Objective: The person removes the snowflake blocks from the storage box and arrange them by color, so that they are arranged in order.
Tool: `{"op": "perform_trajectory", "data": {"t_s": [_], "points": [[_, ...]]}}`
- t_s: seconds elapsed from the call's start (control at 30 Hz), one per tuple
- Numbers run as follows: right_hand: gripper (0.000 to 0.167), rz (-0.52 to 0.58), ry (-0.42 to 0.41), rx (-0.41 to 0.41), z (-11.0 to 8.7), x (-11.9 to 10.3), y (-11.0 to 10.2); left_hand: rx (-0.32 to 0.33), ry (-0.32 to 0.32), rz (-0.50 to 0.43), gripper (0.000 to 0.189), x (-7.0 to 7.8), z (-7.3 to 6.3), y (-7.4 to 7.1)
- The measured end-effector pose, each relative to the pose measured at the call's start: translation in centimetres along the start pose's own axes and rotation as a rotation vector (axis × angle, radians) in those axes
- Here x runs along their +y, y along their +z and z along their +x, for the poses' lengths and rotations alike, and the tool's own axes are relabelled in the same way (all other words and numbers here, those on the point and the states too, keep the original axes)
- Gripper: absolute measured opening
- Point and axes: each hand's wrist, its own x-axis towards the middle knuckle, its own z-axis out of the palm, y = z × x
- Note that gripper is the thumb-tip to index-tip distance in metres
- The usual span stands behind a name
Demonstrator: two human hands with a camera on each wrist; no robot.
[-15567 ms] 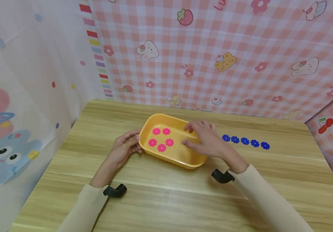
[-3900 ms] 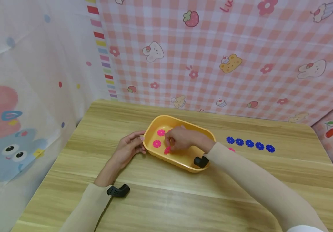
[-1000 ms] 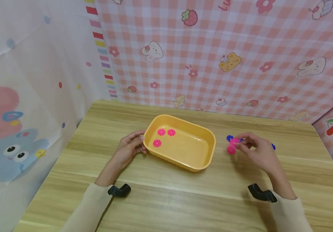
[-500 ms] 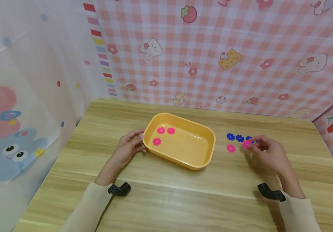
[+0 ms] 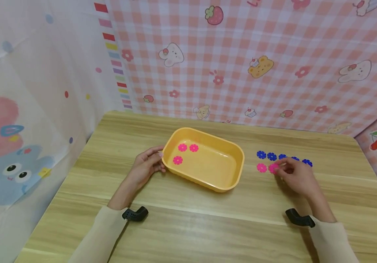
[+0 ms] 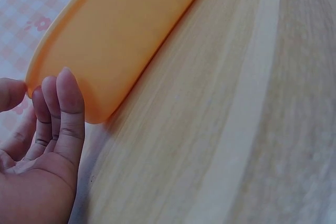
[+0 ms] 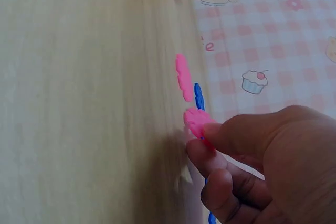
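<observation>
yellow tray (image 5: 213, 166) sits at mid-frame in the head view, three pink flower discs (image 5: 177, 160) lying in its left end. the left hand (image 5: 144, 166) grips its left edge, thumb at the rim. right of centre, the right hand (image 5: 297, 177) pinches a pink disc (image 5: 273, 168) beside a loose pink disc (image 5: 262, 168), just below five blue discs (image 5: 271, 156). on the checked cloth (image 7: 231, 61), upper middle of the right wrist view, a pink "e" (image 7: 210, 46) is readable.

a screened nook: table (image 5: 191, 226), cloth walls (image 5: 195, 73) (cartoon-printed)
</observation>
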Motion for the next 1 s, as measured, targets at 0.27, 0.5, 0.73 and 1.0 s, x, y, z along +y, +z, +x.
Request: {"op": "perform_trajectory", "data": {"t_s": [0.27, 0.5, 0.73, 1.0], "points": [[0.025, -0.055, 0.044, -0.006, 0.4, -0.8, 0.1, -0.001, 0.007, -0.006, 0.044, 0.0, 0.0, 0.1], [0.021, -0.051, 0.114, -0.033, 0.4, -1.0, 0.3, -0.003, 0.009, -0.004, 0.045, 0.0, 0.0, 0.1], [0.025, 0.019, 0.049, -0.018, -0.2, -0.5, -0.1, -0.008, 0.001, 0.001, 0.045, -0.1, 0.0, 0.1], [0.03, 0.055, 0.002, 0.073, 0.1, -1.3, -0.9, -0.001, 0.005, 0.006, 0.044, 0.0, 0.0, 0.0]]}}
